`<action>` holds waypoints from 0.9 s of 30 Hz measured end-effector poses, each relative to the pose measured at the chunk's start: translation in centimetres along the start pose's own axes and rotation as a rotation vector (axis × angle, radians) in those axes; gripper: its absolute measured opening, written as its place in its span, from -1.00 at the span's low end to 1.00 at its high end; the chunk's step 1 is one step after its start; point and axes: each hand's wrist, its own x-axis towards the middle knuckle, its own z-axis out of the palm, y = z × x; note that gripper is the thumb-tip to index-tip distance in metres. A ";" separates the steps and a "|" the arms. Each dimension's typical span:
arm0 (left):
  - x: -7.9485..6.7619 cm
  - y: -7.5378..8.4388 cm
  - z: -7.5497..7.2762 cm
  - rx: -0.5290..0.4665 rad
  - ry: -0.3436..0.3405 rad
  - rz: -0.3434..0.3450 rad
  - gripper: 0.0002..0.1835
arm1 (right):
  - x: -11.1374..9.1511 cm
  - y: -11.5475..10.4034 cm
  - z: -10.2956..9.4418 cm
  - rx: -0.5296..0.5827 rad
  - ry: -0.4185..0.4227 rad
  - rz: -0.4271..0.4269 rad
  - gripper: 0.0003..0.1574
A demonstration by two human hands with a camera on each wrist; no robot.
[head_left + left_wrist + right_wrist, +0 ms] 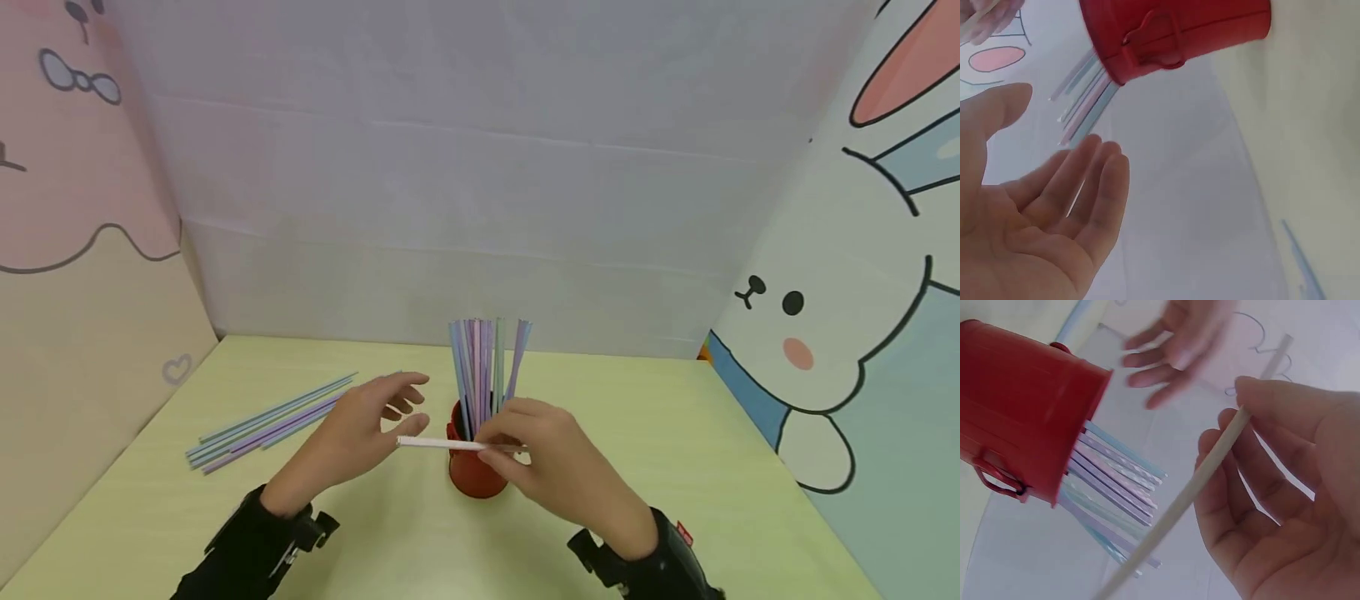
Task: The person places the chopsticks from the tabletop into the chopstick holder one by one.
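Observation:
My right hand (543,462) pinches a pale, whitish drinking straw (438,442) between thumb and fingertips, and the straw lies nearly level in front of a red bucket (477,477). In the right wrist view the same straw (1179,503) runs slantwise past the fingers. Several pastel straws (480,358) in blue, purple, pink and green stand upright in the bucket. My left hand (378,421) holds nothing; its fingers are loosely bent and its thumb lies close to the straw's left end. In the left wrist view its palm (1029,250) faces the camera, below the bucket's side handle (1157,44).
Several loose straws (270,423), blue and purple, lie on the pale yellow table (600,533) at the left, partly behind my left hand. A whitish wall sheet (450,167) closes off the back. Cartoon-printed panels (810,358) stand along both sides.

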 end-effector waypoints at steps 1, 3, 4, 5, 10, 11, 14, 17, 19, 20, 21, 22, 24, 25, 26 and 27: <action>0.1 -0.4 0.6 -0.037 -0.006 -0.022 -0.42 | 0.2 0.0 -0.3 0.023 0.020 -0.002 -0.83; 0.3 -0.9 1.9 -0.113 -0.031 -0.064 -0.28 | 0.6 0.1 -1.1 0.052 0.057 0.006 -0.84; 0.5 -1.1 2.5 -0.149 -0.048 -0.080 -0.21 | 0.8 0.0 -1.4 0.065 0.078 0.013 -0.84; 0.6 -1.2 3.1 -0.184 -0.065 -0.100 -0.15 | 1.0 0.0 -1.8 0.074 0.104 0.017 -0.84; 1.1 -1.4 5.8 -0.307 -0.118 -0.161 0.01 | 2.3 -0.9 -3.5 0.110 0.270 0.062 -0.79; 1.2 -1.5 6.3 -0.321 -0.124 -0.159 0.01 | 2.5 -1.2 -3.8 0.120 0.306 0.078 -0.78; 1.5 -1.3 7.2 -0.365 -0.136 -0.139 -0.01 | 3.0 -1.8 -4.4 0.184 0.397 0.144 -0.79; 1.6 -0.3 7.2 -0.415 -0.129 -0.106 -0.03 | 3.3 -1.5 -4.4 0.256 0.456 0.203 -0.81; 1.7 0.5 7.0 -0.439 -0.123 -0.095 -0.03 | 3.4 -1.1 -4.1 0.321 0.481 0.229 -0.82; 1.7 0.9 6.8 -0.445 -0.118 -0.090 -0.04 | 3.4 -0.8 -3.9 0.343 0.487 0.239 -0.82; 1.7 1.2 6.7 -0.446 -0.115 -0.090 -0.05 | 3.4 -0.5 -3.6 0.360 0.491 0.247 -0.82; 1.7 1.3 6.7 -0.448 -0.115 -0.089 -0.06 | 3.4 -0.2 -3.3 0.380 0.495 0.256 -0.83; 1.7 1.6 6.6 -0.444 -0.114 -0.097 -0.07 | 3.3 0.4 -2.7 0.386 0.499 0.272 -0.84; 1.7 1.7 6.6 -0.441 -0.113 -0.101 -0.07 | 3.2 0.6 -2.5 0.376 0.497 0.280 -0.84; 1.6 1.8 6.6 -0.438 -0.111 -0.106 -0.07 | 3.2 0.9 -2.2 0.367 0.495 0.290 -0.85; 1.6 1.8 6.6 -0.434 -0.109 -0.112 -0.08 | 3.2 1.0 -1.9 0.361 0.491 0.298 -0.85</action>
